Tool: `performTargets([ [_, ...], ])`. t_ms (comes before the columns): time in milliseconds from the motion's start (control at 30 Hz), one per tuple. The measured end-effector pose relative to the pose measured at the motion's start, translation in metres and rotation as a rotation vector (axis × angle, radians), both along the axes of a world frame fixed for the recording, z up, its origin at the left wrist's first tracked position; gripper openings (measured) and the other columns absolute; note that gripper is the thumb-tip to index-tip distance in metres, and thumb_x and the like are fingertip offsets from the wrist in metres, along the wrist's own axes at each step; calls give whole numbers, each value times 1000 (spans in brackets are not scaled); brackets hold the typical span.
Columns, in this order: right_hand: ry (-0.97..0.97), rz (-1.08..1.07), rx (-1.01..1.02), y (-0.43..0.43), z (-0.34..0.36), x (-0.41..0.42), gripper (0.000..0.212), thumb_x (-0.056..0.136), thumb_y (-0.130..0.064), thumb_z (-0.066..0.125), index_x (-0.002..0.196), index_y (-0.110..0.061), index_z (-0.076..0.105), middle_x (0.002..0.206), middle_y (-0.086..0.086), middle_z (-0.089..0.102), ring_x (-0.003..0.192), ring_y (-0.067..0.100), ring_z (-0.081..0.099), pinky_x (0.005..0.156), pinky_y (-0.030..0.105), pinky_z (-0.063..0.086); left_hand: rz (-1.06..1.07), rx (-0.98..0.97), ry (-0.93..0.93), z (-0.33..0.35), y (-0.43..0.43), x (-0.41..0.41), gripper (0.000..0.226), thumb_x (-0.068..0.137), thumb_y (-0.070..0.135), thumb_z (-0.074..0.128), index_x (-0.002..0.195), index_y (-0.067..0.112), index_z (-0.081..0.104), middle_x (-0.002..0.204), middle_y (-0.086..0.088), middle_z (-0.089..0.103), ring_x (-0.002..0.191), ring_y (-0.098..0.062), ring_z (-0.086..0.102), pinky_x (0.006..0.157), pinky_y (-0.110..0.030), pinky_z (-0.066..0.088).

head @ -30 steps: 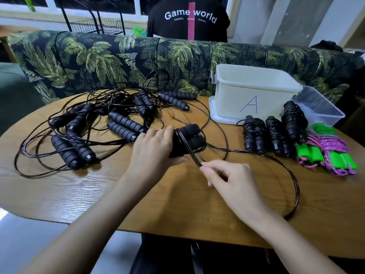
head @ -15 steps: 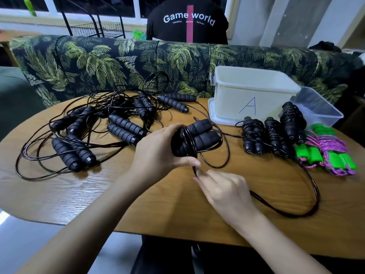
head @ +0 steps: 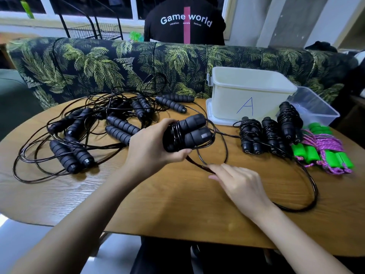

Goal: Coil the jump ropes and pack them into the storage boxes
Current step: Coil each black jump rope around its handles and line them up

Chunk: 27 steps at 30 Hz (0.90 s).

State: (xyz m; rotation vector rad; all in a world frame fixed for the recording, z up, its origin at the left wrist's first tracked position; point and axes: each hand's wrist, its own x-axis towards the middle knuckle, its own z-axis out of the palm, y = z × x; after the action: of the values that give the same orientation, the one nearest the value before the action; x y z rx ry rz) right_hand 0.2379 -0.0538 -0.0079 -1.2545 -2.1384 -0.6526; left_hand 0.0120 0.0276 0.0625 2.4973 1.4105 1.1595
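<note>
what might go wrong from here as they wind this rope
1. The slack cord running from the right hand passes close by the wound black bundles and the green-handled rope; pulling it in may drag them.
2. The turns on the handles in the left hand look loose and may slip off.

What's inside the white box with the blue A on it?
Only the upper inside walls of the white box show, and they look bare. Its front wall hides the bottom, so whatever lies there can't be seen.
</note>
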Motion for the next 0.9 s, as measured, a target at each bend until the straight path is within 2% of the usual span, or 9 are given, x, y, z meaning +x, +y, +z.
performTargets([
  [67,141,11,-145,0,4,13,30,92,-40,55,92,-18,75,77,-9,71,67,9,68,52,27,54,-13,0,-22,3,4,-4,79,58,74,56,119,24,62,81,17,56,82,-16,65,61,-23,36],
  [167,546,-11,-658,0,15,32,28,84,-61,56,72,-38,67,59,-16,62,61,4,60,61,26,48,-23,4,-22,5,10,-11,83,57,75,55,119,22,62,82,13,60,83,-20,67,65,-25,40],
  [267,783,99,-992,5,30,53,30,86,-47,54,69,-25,65,54,4,57,56,7,53,67,15,42,-88,8,-27,6,13,-16,82,58,73,58,120,19,62,85,13,61,82,-15,64,68,-26,43],
  [400,1016,86,-1250,26,41,65,33,88,-37,58,70,-9,60,53,0,41,48,14,38,52,16,37,-307,29,4,6,11,-15,73,61,69,65,121,28,56,94,14,64,89,-6,60,74,-21,43],
  [533,992,-77,-1156,66,53,48,32,90,-40,63,73,-13,65,51,-7,39,45,11,34,43,16,27,-404,203,361,-3,-3,4,74,69,76,56,120,22,58,97,6,70,87,-15,63,75,-30,49],
  [600,963,-114,-1049,80,68,35,32,93,-37,64,74,-12,67,48,-9,41,42,10,35,43,13,31,-312,286,551,-15,-9,17,78,68,78,52,113,15,62,86,4,68,77,-19,64,68,-32,50],
  [667,956,-107,-939,86,84,20,31,93,-36,66,72,-14,70,47,-11,43,41,7,37,46,15,33,-164,300,673,-23,-9,24,76,59,78,64,98,12,65,74,2,65,67,-20,63,61,-31,47],
  [767,834,-83,-752,75,100,-4,30,90,-39,69,67,-20,72,44,-12,50,43,1,42,52,22,37,-4,271,701,-27,-1,26,75,47,75,76,87,12,66,66,2,63,60,-20,62,56,-28,45],
  [900,770,-59,-581,39,88,-26,33,89,-43,63,67,-22,72,52,-10,62,52,8,51,62,35,48,100,204,611,-25,6,25,78,48,71,79,94,9,66,70,-2,64,63,-24,63,57,-31,46],
])
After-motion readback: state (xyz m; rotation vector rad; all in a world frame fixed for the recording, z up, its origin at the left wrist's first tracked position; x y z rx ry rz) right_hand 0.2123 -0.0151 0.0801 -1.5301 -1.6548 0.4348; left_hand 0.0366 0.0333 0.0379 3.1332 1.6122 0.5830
